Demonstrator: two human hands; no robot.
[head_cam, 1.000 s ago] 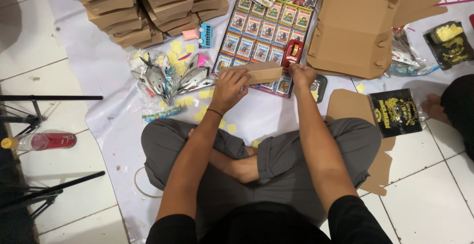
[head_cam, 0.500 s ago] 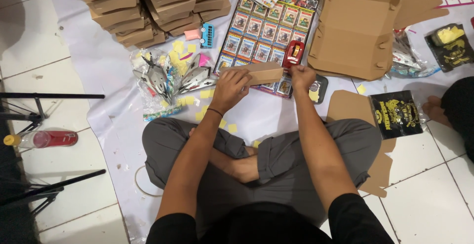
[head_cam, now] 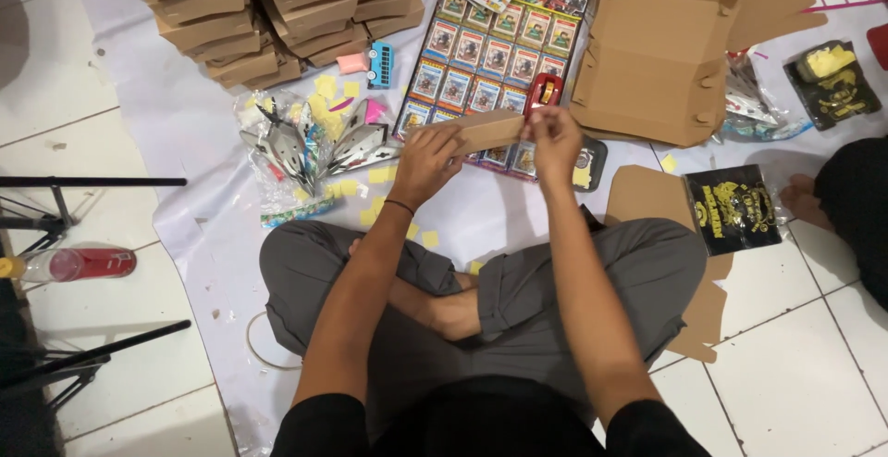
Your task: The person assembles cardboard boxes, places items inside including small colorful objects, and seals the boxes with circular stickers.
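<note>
I sit cross-legged on the floor. My left hand (head_cam: 427,161) grips a small flat brown cardboard box (head_cam: 488,129) from its left end. My right hand (head_cam: 555,142) pinches the box's right end with fingers closed on it. The box is held above a sheet of picture cards (head_cam: 486,50) lying on white paper. A small red toy vehicle (head_cam: 543,92) sits just beyond my right hand.
Stacks of folded cardboard boxes (head_cam: 259,13) stand at the top left. An open cardboard box (head_cam: 657,50) lies to the right. Silver packaged toys (head_cam: 305,147) and yellow paper scraps lie left. Black packets (head_cam: 735,207) lie right; another person's foot (head_cam: 800,196) shows at the right edge.
Both hands stay on the small cardboard box. The right hand's fingers have shifted slightly at its right end.
</note>
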